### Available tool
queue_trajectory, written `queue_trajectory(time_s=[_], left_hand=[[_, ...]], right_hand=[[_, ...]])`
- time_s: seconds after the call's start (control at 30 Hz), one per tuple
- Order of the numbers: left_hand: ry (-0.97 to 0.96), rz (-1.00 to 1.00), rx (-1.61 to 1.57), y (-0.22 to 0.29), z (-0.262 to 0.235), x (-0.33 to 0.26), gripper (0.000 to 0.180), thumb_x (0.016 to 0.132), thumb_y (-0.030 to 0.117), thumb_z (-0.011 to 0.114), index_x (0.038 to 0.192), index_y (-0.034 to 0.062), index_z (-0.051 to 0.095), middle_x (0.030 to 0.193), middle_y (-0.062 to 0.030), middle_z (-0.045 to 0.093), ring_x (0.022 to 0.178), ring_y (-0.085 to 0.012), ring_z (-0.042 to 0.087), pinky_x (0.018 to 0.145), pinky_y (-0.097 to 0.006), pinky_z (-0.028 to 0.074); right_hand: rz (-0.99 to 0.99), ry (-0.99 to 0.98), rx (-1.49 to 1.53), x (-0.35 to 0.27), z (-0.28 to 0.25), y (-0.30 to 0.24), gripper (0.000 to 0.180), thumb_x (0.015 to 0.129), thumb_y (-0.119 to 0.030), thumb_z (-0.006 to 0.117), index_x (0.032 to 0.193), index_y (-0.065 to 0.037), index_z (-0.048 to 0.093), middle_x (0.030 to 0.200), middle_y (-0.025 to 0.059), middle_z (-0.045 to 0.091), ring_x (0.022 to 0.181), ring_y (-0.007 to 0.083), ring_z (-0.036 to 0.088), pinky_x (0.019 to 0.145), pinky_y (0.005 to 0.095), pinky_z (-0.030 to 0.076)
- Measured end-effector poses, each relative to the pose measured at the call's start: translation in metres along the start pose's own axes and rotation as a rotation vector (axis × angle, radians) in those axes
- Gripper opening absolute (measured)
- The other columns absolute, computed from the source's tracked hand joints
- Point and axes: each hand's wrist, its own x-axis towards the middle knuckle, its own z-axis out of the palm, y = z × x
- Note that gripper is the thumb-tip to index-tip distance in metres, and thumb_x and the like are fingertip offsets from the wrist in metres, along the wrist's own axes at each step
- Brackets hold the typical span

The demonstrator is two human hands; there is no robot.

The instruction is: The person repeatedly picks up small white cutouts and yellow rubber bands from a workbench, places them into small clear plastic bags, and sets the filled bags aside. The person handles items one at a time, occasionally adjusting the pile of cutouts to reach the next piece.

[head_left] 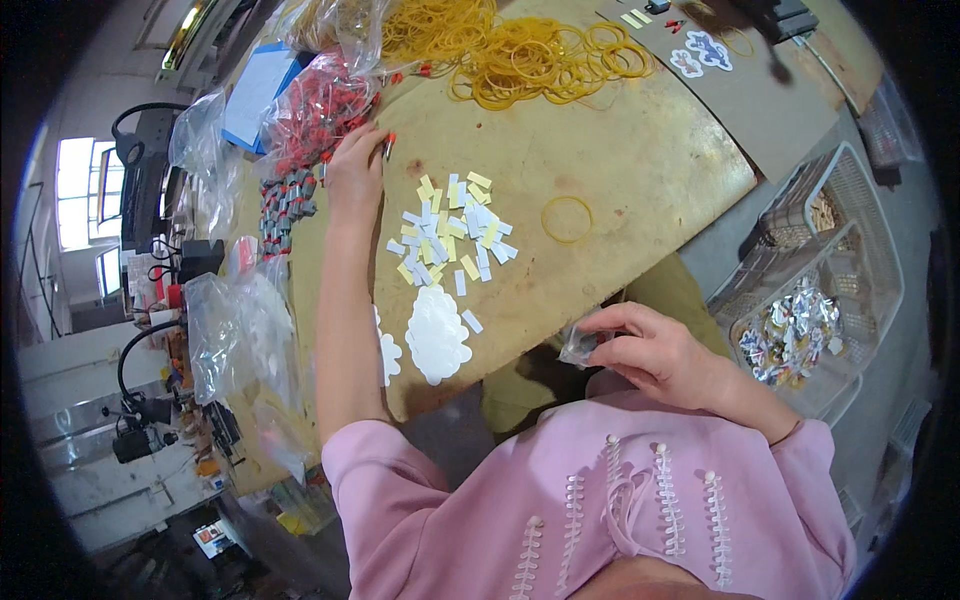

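My left hand [355, 172] reaches to the far left of the table, beside a clear bag of small red pieces [322, 105]. Its fingers are curled, and a small red-tipped piece [388, 147] shows at the fingertips, apparently pinched there. At the near table edge my right hand [645, 352] pinches a small crumpled clear plastic packet [578, 345]; its contents are hard to make out. Between the hands lies a loose heap of small white and pale-yellow strips [450, 225]. A white scallop-edged cutout [437, 335] lies nearer me, with another [388, 355] partly behind my left forearm.
Yellow rubber bands [540, 60] are heaped at the back, with one loose band [567, 219] nearer. Grey red-ended pieces [288, 205] sit left of my left hand. Clear bags [235, 330] line the left side. A white plastic basket [870, 230] with colourful small pieces stands right.
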Motion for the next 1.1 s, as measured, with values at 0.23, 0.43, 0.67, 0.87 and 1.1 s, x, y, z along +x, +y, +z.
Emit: queue_trajectory(time_s=[0.23,0.43,0.67,0.87,1.1], left_hand=[[-0.041,-0.180,-0.116,-0.016,-0.042,-0.052,0.013,0.095,0.008,0.073,0.106,0.0039,0.079,0.119,-0.0130,0.075,0.100,-0.0283,0.075,0.092,-0.036,0.061],[0.105,-0.126,-0.046,-0.022,-0.046,-0.066,0.011,0.091,0.003,0.074,0.101,0.0054,0.077,0.114,-0.0116,0.074,0.101,-0.0299,0.073,0.086,-0.039,0.060],[0.023,-0.049,-0.055,0.024,-0.039,-0.058,0.020,0.095,0.008,0.070,0.114,0.0078,0.077,0.114,-0.0127,0.074,0.109,-0.0327,0.069,0.089,-0.042,0.058],[-0.127,-0.017,0.149,0.019,-0.020,-0.030,0.021,0.093,0.012,0.070,0.113,0.0115,0.076,0.114,-0.0120,0.075,0.111,-0.0331,0.070,0.092,-0.044,0.056],[-0.134,-0.453,-0.786,0.089,-0.058,-0.064,0.014,0.092,-0.001,0.073,0.105,0.0031,0.075,0.100,-0.0090,0.077,0.088,-0.0192,0.074,0.084,-0.032,0.057]], right_hand=[[-0.015,-0.032,-0.003,0.000,0.009,0.001,0.022,0.089,0.004,0.075,0.109,-0.004,0.073,0.130,0.0162,0.067,0.112,0.0333,0.070,0.090,0.0381,0.061],[-0.031,-0.027,-0.022,0.002,0.016,-0.010,0.015,0.092,0.001,0.075,0.105,-0.003,0.071,0.128,0.0159,0.068,0.109,0.0328,0.071,0.087,0.0385,0.062],[0.026,-0.063,-0.035,-0.002,0.021,-0.011,0.014,0.094,-0.001,0.075,0.106,-0.004,0.071,0.127,0.0160,0.067,0.109,0.0328,0.071,0.087,0.0384,0.061],[-0.082,-0.117,-0.104,0.008,0.026,-0.017,0.021,0.088,0.005,0.073,0.107,-0.003,0.070,0.127,0.0165,0.067,0.109,0.0350,0.070,0.088,0.0399,0.061],[-0.148,0.049,-0.115,0.011,0.019,-0.007,0.019,0.087,0.006,0.072,0.104,-0.002,0.069,0.119,0.0156,0.070,0.105,0.0353,0.070,0.087,0.0407,0.060]])
